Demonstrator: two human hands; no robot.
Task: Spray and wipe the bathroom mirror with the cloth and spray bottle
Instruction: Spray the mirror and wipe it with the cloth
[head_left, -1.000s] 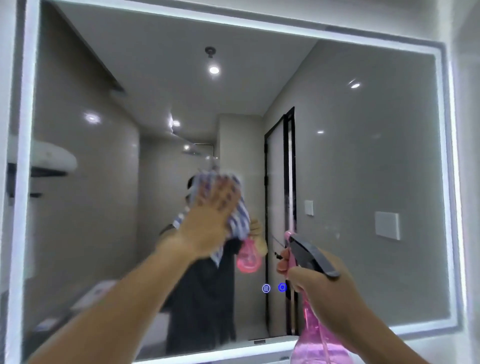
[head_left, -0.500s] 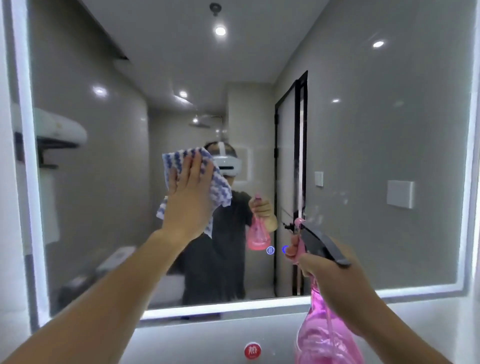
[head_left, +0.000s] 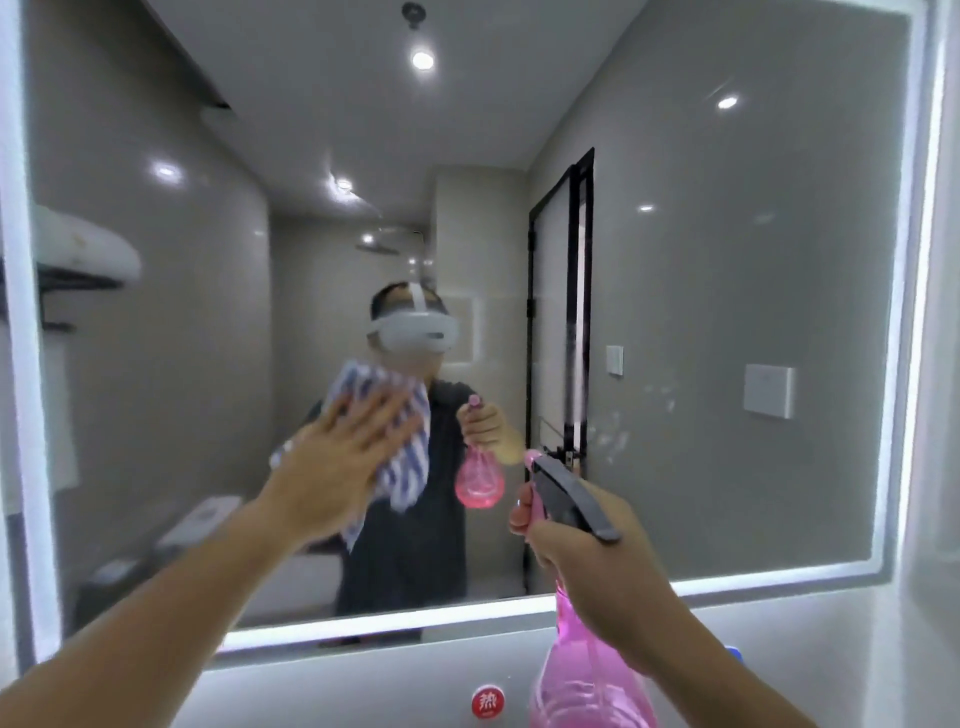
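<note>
Glass fills most of what I see: the mirror (head_left: 753, 260), framed by a lit white band (head_left: 18, 415). Left of the mirror's centre and low on it, my left hand (head_left: 332, 467) lies flat on the cloth (head_left: 402, 441). Its fingers are straight and spread, pressing the cloth against the glass. Nothing is gripped; palm and fingers simply pin it there. The cloth is striped blue and white and bunched, its upper part showing past my fingertips and a loose corner hanging below the hand. That hand is slightly blurred.

Just right of the cloth, in the mirror, is my reflection in a dark top with a white headset (head_left: 415, 330).

Below the mirror's bottom edge, on the pale wall, sits a round red sticker (head_left: 487, 702).

Right of it, in front of the mirror's lower middle, my right hand (head_left: 597, 566) is wrapped round the neck of the bottle (head_left: 587, 675). The fingers are curled tight under the dark trigger head (head_left: 571, 499), whose nozzle points toward the glass. Whether a finger is squeezing the trigger I cannot tell. The bottle's pink, see-through body hangs below my fist, past the mirror's bottom edge.

On the glass right of the nozzle, a patch of faint droplets (head_left: 618, 431) shows.
</note>
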